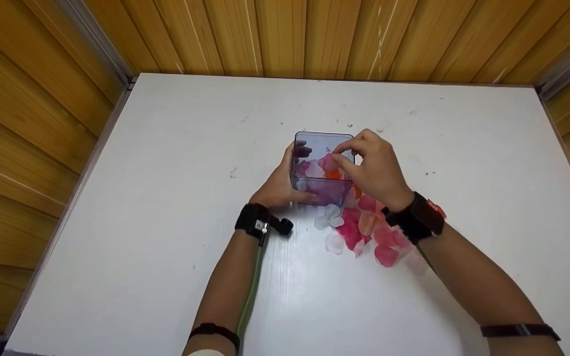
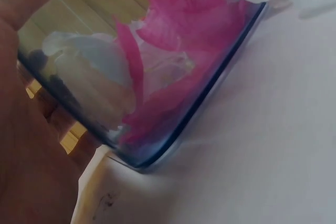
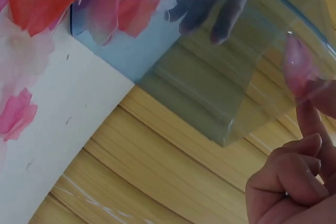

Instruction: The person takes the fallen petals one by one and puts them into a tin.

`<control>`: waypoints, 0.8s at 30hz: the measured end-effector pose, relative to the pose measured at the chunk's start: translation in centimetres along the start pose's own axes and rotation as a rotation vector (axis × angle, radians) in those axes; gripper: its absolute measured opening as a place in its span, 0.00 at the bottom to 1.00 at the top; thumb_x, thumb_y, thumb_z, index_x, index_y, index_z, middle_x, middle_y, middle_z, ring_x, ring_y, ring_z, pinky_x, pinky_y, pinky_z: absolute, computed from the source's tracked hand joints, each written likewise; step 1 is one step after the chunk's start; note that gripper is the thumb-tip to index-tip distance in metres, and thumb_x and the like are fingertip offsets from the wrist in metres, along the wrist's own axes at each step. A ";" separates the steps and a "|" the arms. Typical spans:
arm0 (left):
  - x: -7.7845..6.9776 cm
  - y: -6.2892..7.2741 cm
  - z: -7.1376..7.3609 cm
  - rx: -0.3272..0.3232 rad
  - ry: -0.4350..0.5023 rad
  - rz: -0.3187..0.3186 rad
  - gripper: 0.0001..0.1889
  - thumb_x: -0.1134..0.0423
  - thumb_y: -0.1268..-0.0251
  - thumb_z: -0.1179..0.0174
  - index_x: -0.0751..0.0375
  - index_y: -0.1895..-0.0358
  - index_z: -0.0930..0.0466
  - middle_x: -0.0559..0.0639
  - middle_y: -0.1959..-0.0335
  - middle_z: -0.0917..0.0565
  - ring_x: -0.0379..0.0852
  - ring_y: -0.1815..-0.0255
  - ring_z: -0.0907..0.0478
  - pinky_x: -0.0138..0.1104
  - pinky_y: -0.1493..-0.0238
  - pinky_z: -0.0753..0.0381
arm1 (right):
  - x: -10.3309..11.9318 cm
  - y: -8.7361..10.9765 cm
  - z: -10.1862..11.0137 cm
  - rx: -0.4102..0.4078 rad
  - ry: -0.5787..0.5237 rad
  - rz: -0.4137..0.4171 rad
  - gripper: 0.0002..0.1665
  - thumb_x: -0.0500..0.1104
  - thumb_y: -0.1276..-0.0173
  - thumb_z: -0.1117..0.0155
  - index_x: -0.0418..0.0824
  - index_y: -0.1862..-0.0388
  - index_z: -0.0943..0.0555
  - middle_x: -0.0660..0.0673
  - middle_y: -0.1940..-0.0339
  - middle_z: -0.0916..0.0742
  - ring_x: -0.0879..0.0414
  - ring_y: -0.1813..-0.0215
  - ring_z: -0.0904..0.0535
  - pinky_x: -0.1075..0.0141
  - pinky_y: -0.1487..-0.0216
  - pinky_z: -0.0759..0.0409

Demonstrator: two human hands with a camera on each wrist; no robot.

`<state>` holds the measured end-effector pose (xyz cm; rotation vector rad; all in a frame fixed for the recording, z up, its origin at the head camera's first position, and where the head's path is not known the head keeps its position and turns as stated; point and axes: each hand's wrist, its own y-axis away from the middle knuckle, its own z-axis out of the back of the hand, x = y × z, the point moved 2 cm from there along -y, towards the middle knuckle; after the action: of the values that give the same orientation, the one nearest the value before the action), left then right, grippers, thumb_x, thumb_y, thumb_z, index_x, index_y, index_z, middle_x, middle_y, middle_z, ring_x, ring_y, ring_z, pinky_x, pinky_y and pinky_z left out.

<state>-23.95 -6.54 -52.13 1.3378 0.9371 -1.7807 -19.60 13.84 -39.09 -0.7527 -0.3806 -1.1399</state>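
My left hand grips a transparent, bluish-purple plastic box from its left side, thumb across the front wall. Several pink, white and orange petals lie inside the box, seen through its wall in the left wrist view. Over the box's opening, my right hand pinches a pink petal between thumb and index finger. In the right wrist view the other fingers are curled, and the left hand's fingers show through the box wall.
A loose pile of red, pink, peach and white petals lies on the white table, just in front of the box and partly under the right wrist. Yellow wood-plank walls stand behind and beside the table.
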 end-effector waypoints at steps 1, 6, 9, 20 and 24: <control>0.0 0.0 0.0 0.002 0.004 -0.004 0.66 0.57 0.60 0.16 0.41 0.19 0.55 0.46 0.27 0.34 0.43 0.27 0.36 0.41 0.25 0.35 | 0.0 0.0 -0.1 0.011 0.007 0.000 0.09 0.39 0.32 0.26 0.34 0.58 0.09 0.40 0.68 0.22 0.49 0.63 0.28 0.60 0.63 0.33; -0.1 -0.1 0.0 0.008 0.022 -0.009 0.67 0.58 0.61 0.15 0.44 0.18 0.55 0.51 0.26 0.35 0.44 0.27 0.35 0.40 0.26 0.34 | -1.0 0.0 0.4 -0.001 -0.028 -0.026 0.09 0.39 0.30 0.28 0.34 0.56 0.09 0.39 0.67 0.21 0.48 0.61 0.26 0.59 0.60 0.32; 0.0 -0.1 0.1 0.007 0.034 -0.013 0.67 0.59 0.62 0.15 0.47 0.18 0.55 0.55 0.25 0.35 0.45 0.27 0.34 0.41 0.26 0.34 | -2.4 -0.2 1.4 -0.058 -0.051 -0.058 0.10 0.39 0.29 0.29 0.33 0.55 0.09 0.38 0.68 0.20 0.47 0.60 0.26 0.58 0.57 0.31; 0.1 0.0 0.2 0.005 0.037 0.005 0.69 0.58 0.62 0.14 0.50 0.18 0.56 0.55 0.25 0.35 0.44 0.28 0.31 0.40 0.27 0.32 | -10.9 0.0 3.1 -0.001 0.225 -0.327 0.14 0.39 0.27 0.34 0.30 0.52 0.11 0.30 0.60 0.17 0.38 0.56 0.23 0.52 0.60 0.28; 0.1 -0.2 0.1 0.007 0.043 -0.004 0.69 0.59 0.62 0.14 0.52 0.18 0.56 0.55 0.25 0.35 0.44 0.28 0.31 0.40 0.27 0.32 | -12.8 0.3 3.0 0.087 0.272 -0.460 0.18 0.41 0.27 0.34 0.27 0.48 0.14 0.26 0.52 0.17 0.32 0.53 0.21 0.43 0.56 0.21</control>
<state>-24.16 -6.57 -52.20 1.3842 0.9576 -1.7662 -23.99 24.67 -45.11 -0.4324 -0.3808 -1.6248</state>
